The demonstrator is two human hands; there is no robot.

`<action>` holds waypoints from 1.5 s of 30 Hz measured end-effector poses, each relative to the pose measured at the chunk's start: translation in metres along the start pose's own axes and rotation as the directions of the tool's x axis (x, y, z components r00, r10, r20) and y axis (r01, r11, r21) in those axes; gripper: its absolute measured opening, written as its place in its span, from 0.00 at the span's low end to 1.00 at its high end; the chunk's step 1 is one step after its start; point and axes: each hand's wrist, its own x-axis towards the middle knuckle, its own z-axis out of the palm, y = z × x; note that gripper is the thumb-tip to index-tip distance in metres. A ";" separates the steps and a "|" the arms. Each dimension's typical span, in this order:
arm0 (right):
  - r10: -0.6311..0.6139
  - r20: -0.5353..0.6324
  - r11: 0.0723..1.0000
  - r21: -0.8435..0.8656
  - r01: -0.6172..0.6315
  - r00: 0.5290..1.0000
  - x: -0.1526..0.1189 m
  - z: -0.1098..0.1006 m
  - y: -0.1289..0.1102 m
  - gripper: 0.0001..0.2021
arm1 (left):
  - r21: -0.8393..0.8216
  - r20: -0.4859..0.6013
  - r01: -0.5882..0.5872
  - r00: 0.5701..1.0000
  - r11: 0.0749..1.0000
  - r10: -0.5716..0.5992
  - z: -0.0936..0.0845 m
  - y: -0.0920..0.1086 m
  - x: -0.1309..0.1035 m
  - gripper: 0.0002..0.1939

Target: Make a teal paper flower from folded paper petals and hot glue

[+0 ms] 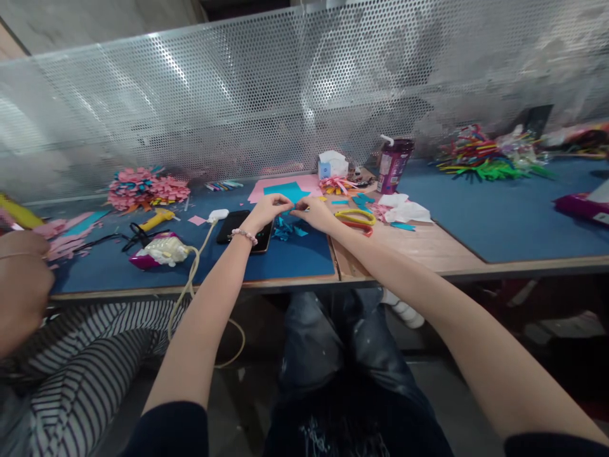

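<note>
My left hand (269, 211) and my right hand (314, 212) meet over the table with their fingertips pinched. Between them is a small piece of blue paper (292, 208), mostly hidden by the fingers. Just below lie crumpled blue paper scraps (284, 230). Behind the fingers, a blue paper sheet (280, 188) rests on a larger pink sheet (259, 189). A dark phone (233, 228) lies partly under my left wrist. To the right of my right hand are yellow-handled scissors (356, 216) and a red-orange handle (358, 228).
At left are a pink paper-flower bundle (143, 189), a yellow glue gun (158, 219), a purple-and-cream device (162, 251) and a white charger (218, 215) with a cable. A co-worker's hand (23, 279) is at far left. Tissues (406, 208) and a purple cup (394, 166) stand right.
</note>
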 end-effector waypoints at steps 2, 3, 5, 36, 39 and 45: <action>0.013 0.001 0.998 0.055 -0.013 1.000 0.001 0.000 0.002 0.10 | -0.025 0.010 -0.003 1.000 1.000 0.003 0.000 0.001 0.000 0.17; 0.018 -0.001 0.997 0.079 -0.018 1.000 0.001 0.001 0.003 0.10 | -0.037 0.015 -0.003 1.000 0.999 0.003 0.000 0.001 0.001 0.17; 0.025 -0.008 0.993 0.116 -0.023 1.000 0.001 0.000 0.005 0.10 | -0.063 0.027 0.000 1.000 0.998 0.001 0.000 0.001 0.001 0.18; 0.052 0.015 0.946 0.320 -0.054 0.999 0.002 -0.009 0.004 0.14 | -0.161 0.073 -0.108 0.990 0.981 0.121 0.000 0.009 -0.001 0.22; 0.060 0.029 0.942 0.330 -0.066 0.998 0.002 -0.011 0.004 0.14 | -0.117 0.067 -0.078 0.994 0.990 0.087 0.000 0.010 -0.002 0.21; 0.095 0.036 0.932 0.348 -0.102 0.995 0.001 -0.014 0.002 0.15 | -0.095 0.072 -0.084 0.993 0.992 0.091 0.000 0.013 -0.004 0.20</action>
